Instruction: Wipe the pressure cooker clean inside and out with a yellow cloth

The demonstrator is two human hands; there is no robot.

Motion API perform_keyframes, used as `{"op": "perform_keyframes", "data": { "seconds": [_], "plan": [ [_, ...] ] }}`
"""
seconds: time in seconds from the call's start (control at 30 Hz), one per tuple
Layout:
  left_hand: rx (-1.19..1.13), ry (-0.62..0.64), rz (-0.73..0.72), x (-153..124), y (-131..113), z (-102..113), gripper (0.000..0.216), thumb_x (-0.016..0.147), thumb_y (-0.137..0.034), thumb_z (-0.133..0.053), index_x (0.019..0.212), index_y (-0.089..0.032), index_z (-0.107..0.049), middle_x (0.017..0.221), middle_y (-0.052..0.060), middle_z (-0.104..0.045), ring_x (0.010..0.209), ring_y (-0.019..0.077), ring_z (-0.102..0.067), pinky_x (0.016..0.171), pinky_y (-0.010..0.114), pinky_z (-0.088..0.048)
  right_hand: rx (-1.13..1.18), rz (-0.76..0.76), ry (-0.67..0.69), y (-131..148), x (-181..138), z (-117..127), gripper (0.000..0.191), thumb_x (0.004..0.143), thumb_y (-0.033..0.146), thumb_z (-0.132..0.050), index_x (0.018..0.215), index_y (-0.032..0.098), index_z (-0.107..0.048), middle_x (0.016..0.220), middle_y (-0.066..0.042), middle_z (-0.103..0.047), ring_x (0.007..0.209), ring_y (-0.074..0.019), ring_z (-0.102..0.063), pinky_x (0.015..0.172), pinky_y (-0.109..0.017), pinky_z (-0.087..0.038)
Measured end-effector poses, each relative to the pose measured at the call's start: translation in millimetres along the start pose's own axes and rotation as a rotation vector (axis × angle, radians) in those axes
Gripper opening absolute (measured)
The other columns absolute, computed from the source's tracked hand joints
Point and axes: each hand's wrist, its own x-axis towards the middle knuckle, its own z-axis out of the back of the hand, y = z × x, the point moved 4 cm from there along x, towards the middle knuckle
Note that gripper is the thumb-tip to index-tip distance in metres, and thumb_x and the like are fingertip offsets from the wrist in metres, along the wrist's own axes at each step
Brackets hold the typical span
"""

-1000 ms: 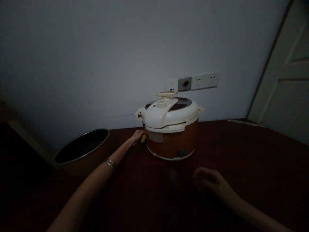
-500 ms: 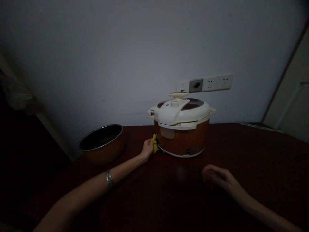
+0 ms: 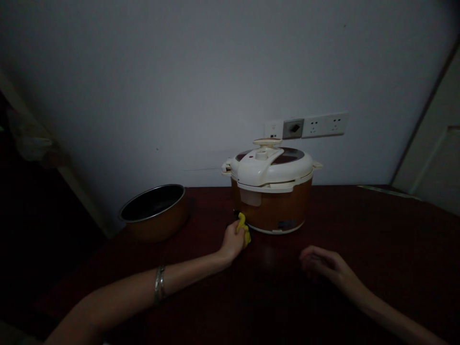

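Observation:
My left hand point(image 3: 233, 242) is closed on a bunched yellow cloth point(image 3: 245, 231). It is at the lower left front of a pressure cooker point(image 3: 271, 206) with a cream lid and an orange-brown body. The cloth is close to the cooker's white base rim; whether it touches is hard to tell. My right hand point(image 3: 321, 263) rests low over the table, in front and to the right of the cooker. Its fingers are loosely curled, with a gap to the thumb, and nothing shows in them. A dark-lined pot point(image 3: 158, 225) stands open-topped to the left.
The dark red table point(image 3: 215, 206) runs up to a grey wall point(image 3: 172, 96). A row of wall sockets point(image 3: 312, 127) is behind the cooker. A pale door point(image 3: 434, 153) is at the right. Light is dim.
My left hand with the yellow cloth has moved right and toward me, from the cooker's left side to its lower front. My right hand has stayed about where it was.

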Motion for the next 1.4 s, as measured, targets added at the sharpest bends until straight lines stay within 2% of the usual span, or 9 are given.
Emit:
{"op": "perform_keyframes", "data": {
  "seconds": [0.2, 0.43, 0.6, 0.67, 0.8, 0.93, 1.07, 1.23, 1.4],
  "plan": [
    [-0.045, 0.132, 0.059, -25.8, -20.0, 7.1, 0.016, 0.074, -0.029, -0.063, 0.082, -0.015, -0.064, 0.079, 0.005, -0.068, 0.071, 0.0160, -0.061, 0.066, 0.025, -0.046, -0.006, 0.018, -0.007, -0.9, -0.8, 1.9, 0.038, 0.073, 0.053, -0.061, 0.083, 0.017, -0.060, 0.069, -0.004, -0.061, 0.060, -0.0162, -0.059, 0.053, -0.028, -0.045],
    [-0.091, 0.195, 0.318, -44.3, -38.3, 17.5, 0.015, 0.071, -0.020, -0.059, 0.080, -0.011, -0.065, 0.081, 0.007, -0.068, 0.072, 0.0149, -0.061, 0.069, 0.026, -0.046, -0.129, -0.065, -0.034, 8.1, 10.0, -15.6, 0.039, 0.075, 0.051, -0.060, 0.093, 0.017, -0.055, 0.071, 0.000, -0.057, 0.061, -0.0140, -0.059, 0.045, -0.023, -0.049],
    [0.155, 0.556, 0.395, -59.9, -54.0, 12.3, 0.018, 0.063, -0.016, -0.057, 0.075, -0.012, -0.069, 0.069, 0.002, -0.066, 0.060, 0.0105, -0.056, 0.057, 0.021, -0.039, -0.060, -0.077, 0.043, 35.6, 18.1, -55.4, 0.066, 0.074, 0.053, -0.062, 0.128, 0.021, -0.041, 0.117, -0.011, -0.055, 0.085, -0.0191, -0.062, 0.042, -0.023, -0.054],
    [0.173, 0.625, 0.368, -64.0, -56.3, 9.5, 0.022, 0.063, -0.016, -0.057, 0.080, -0.012, -0.070, 0.072, 0.002, -0.068, 0.061, 0.0109, -0.057, 0.059, 0.022, -0.040, -0.048, -0.110, 0.148, 39.8, 20.1, -72.0, 0.074, 0.069, 0.050, -0.069, 0.131, 0.021, -0.040, 0.120, -0.012, -0.055, 0.087, -0.0200, -0.063, 0.040, -0.021, -0.053],
    [0.100, 0.513, 0.347, -56.7, -49.3, 12.1, 0.022, 0.065, -0.021, -0.064, 0.085, -0.013, -0.070, 0.078, 0.003, -0.070, 0.068, 0.0124, -0.061, 0.064, 0.023, -0.045, -0.152, -0.220, 0.279, 33.2, 30.0, -86.5, 0.040, 0.073, 0.043, -0.069, 0.096, 0.012, -0.063, 0.076, -0.004, -0.066, 0.053, -0.0099, -0.059, 0.035, -0.016, -0.045],
    [0.070, 0.549, 0.429, -41.9, -37.8, 17.9, 0.033, 0.070, -0.039, -0.069, 0.088, -0.012, -0.071, 0.087, 0.007, -0.071, 0.075, 0.0132, -0.064, 0.068, 0.023, -0.048, -0.075, -0.421, 0.187, 17.5, 45.6, -78.1, 0.024, 0.084, 0.034, -0.057, 0.078, 0.011, -0.062, 0.053, 0.001, -0.060, 0.040, -0.0072, -0.054, 0.035, -0.015, -0.041],
    [0.158, 0.579, 0.424, -21.8, -33.5, 20.6, 0.033, 0.064, -0.039, -0.075, 0.075, -0.008, -0.070, 0.072, 0.007, -0.070, 0.061, 0.0120, -0.062, 0.057, 0.022, -0.048, 0.082, -0.421, 0.092, 14.8, 58.0, -74.6, 0.018, 0.089, 0.026, -0.050, 0.090, 0.013, -0.061, 0.060, -0.001, -0.065, 0.049, -0.0071, -0.061, 0.040, -0.012, -0.040],
    [0.208, 0.324, 0.424, 1.2, -24.9, 13.3, 0.029, 0.076, -0.035, -0.066, 0.063, -0.008, -0.064, 0.054, 0.004, -0.063, 0.043, 0.0110, -0.056, 0.043, 0.023, -0.043, 0.249, -0.433, 0.005, 15.7, 70.2, -78.1, 0.020, 0.088, 0.024, -0.054, 0.106, 0.014, -0.058, 0.081, -0.006, -0.071, 0.064, -0.0088, -0.068, 0.048, -0.012, -0.042],
    [0.150, 0.216, 0.407, 1.3, -18.7, -5.0, 0.027, 0.083, -0.025, -0.058, 0.062, -0.009, -0.062, 0.050, 0.002, -0.060, 0.039, 0.0095, -0.052, 0.039, 0.022, -0.041, 0.323, -0.427, -0.024, 12.7, 72.0, -71.6, 0.017, 0.086, 0.018, -0.056, 0.102, 0.014, -0.060, 0.095, -0.008, -0.071, 0.066, -0.0081, -0.068, 0.050, -0.012, -0.043]
  ]
}}
